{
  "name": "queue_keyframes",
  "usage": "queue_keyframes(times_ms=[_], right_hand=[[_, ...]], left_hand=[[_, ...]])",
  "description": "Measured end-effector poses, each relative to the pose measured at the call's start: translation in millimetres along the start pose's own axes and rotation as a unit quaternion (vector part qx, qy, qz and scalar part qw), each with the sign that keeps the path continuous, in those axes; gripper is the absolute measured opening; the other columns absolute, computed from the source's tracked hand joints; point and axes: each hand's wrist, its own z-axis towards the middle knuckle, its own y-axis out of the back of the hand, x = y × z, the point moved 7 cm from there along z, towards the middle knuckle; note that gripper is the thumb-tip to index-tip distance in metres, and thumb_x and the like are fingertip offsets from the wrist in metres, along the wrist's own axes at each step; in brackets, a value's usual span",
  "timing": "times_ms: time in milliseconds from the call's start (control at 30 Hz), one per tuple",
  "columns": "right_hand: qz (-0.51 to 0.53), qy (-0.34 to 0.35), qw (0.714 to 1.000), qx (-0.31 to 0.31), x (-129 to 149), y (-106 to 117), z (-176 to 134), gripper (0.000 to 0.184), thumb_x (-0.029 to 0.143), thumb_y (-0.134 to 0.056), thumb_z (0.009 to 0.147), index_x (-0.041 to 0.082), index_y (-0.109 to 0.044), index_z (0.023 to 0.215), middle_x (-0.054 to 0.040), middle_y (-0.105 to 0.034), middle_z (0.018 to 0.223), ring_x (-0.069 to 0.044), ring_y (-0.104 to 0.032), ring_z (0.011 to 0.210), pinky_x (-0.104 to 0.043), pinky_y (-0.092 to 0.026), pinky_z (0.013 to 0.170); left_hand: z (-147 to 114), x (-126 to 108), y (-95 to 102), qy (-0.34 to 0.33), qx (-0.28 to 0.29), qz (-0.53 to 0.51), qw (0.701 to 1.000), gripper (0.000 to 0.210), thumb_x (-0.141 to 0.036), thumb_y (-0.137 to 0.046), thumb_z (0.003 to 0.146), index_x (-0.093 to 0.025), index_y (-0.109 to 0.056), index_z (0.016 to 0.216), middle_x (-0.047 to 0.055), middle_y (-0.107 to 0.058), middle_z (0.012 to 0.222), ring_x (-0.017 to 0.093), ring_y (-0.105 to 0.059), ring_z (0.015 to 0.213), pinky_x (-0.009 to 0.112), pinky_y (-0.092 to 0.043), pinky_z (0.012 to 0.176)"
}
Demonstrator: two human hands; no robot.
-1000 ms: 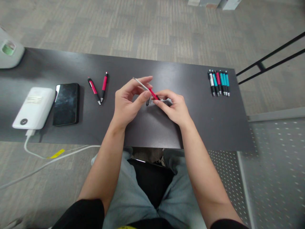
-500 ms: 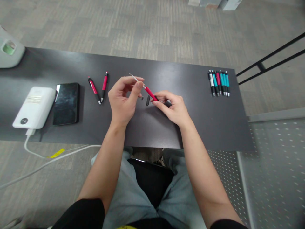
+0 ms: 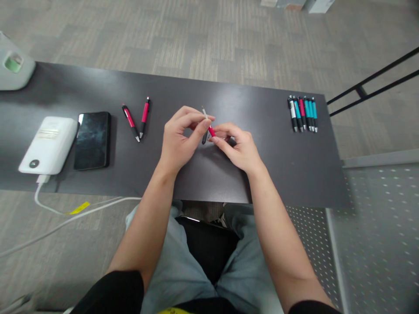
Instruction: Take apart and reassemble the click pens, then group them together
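Note:
In the head view my left hand pinches a thin pale pen refill between thumb and fingers, its tip pointing up and away. My right hand is closed on a red pen barrel, just below the refill. Both hands nearly meet over the table, and the fingers hide much of the barrel and where it joins the refill. A small black pen part shows between the hands; whether it lies on the table or is held I cannot tell.
Two red pens lie left of my hands. Farther left are a black phone-like device and a white power bank with a white cable. A row of several pens lies at the right of the dark table.
My left hand has moved right, closer to my right hand. The refill now stands steeper, and less of the red barrel shows. The right hand has hardly moved.

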Motion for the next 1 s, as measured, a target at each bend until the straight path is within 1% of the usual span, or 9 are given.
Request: queue_keyframes(times_ms=[133,233,300,367,467,533,700,833,1000], right_hand=[[0.015,0.012,0.999,-0.037,1,7,1,0.027,0.043,-0.081,0.091,0.039,-0.072,0.116,0.0022,-0.077,0.094,-0.024,-0.075,0.085,-0.039,-0.057,0.079],[0.030,-0.001,0.996,-0.083,-3,14,1,0.027,0.048,-0.079,0.093,0.039,-0.071,0.117,0.0010,-0.077,0.099,-0.024,-0.075,0.089,-0.040,-0.058,0.083],[0.036,-0.018,0.994,-0.105,-8,18,0,0.028,0.051,-0.077,0.093,0.038,-0.069,0.117,-0.0002,-0.078,0.102,-0.025,-0.076,0.094,-0.040,-0.059,0.087],[0.040,-0.026,0.992,-0.116,-11,20,0,0.029,0.053,-0.076,0.094,0.037,-0.067,0.117,-0.0007,-0.078,0.102,-0.024,-0.076,0.095,-0.039,-0.060,0.089],[0.048,-0.021,0.991,-0.119,-13,21,-1,0.030,0.053,-0.076,0.093,0.037,-0.066,0.117,-0.0002,-0.078,0.099,-0.022,-0.075,0.092,-0.038,-0.061,0.086],[0.052,-0.019,0.991,-0.120,-14,22,-1,0.031,0.054,-0.077,0.093,0.037,-0.066,0.117,0.0001,-0.078,0.099,-0.022,-0.075,0.091,-0.038,-0.061,0.086],[0.060,-0.025,0.991,-0.119,-14,23,-1,0.032,0.054,-0.078,0.092,0.038,-0.067,0.117,0.0006,-0.078,0.100,-0.022,-0.075,0.092,-0.038,-0.060,0.087],[0.074,-0.007,0.990,-0.123,-11,23,0,0.031,0.051,-0.082,0.090,0.039,-0.069,0.115,0.0012,-0.078,0.097,-0.023,-0.074,0.088,-0.040,-0.059,0.083],[0.055,-0.036,0.988,-0.137,-13,25,0,0.032,0.053,-0.083,0.088,0.040,-0.069,0.113,0.0021,-0.078,0.096,-0.023,-0.074,0.087,-0.039,-0.060,0.083]], left_hand=[[-2,8,-7.8,0.033,0.085,-0.005,0.996,0.035,-0.057,-0.071,0.096,-0.029,-0.074,0.117,0.006,-0.071,0.108,0.021,-0.067,0.085,0.039,-0.057,0.080],[-5,16,-4.2,0.044,0.102,0.064,0.992,0.047,-0.053,-0.078,0.091,-0.029,-0.068,0.131,0.007,-0.067,0.116,0.026,-0.067,0.097,0.043,-0.055,0.090],[-7,19,-4.8,0.045,0.126,0.160,0.978,0.044,-0.044,-0.084,0.087,-0.030,-0.072,0.126,0.009,-0.064,0.121,0.032,-0.063,0.111,0.051,-0.050,0.100],[-11,19,-8.3,0.050,0.156,0.254,0.953,0.036,-0.039,-0.088,0.083,-0.030,-0.077,0.116,0.010,-0.061,0.129,0.039,-0.057,0.119,0.061,-0.043,0.105],[-14,14,-14.2,0.056,0.179,0.325,0.927,0.028,-0.038,-0.089,0.081,-0.029,-0.079,0.106,0.012,-0.057,0.140,0.046,-0.051,0.125,0.068,-0.036,0.105],[-15,10,-18.0,0.055,0.189,0.334,0.922,0.026,-0.039,-0.087,0.084,-0.027,-0.080,0.106,0.012,-0.056,0.143,0.048,-0.048,0.129,0.069,-0.034,0.106],[-17,11,-20.7,0.067,0.211,0.323,0.920,0.024,-0.045,-0.076,0.093,-0.030,-0.078,0.111,0.009,-0.058,0.141,0.045,-0.046,0.134,0.067,-0.028,0.113],[-17,12,-16.2,0.088,0.206,0.324,0.919,0.022,-0.042,-0.074,0.094,-0.030,-0.077,0.112,0.009,-0.061,0.136,0.042,-0.048,0.131,0.065,-0.028,0.112],[-16,11,-15.8,0.086,0.217,0.312,0.921,0.022,-0.035,-0.070,0.097,-0.034,-0.077,0.117,0.008,-0.062,0.135,0.038,-0.052,0.125,0.063,-0.031,0.109]])
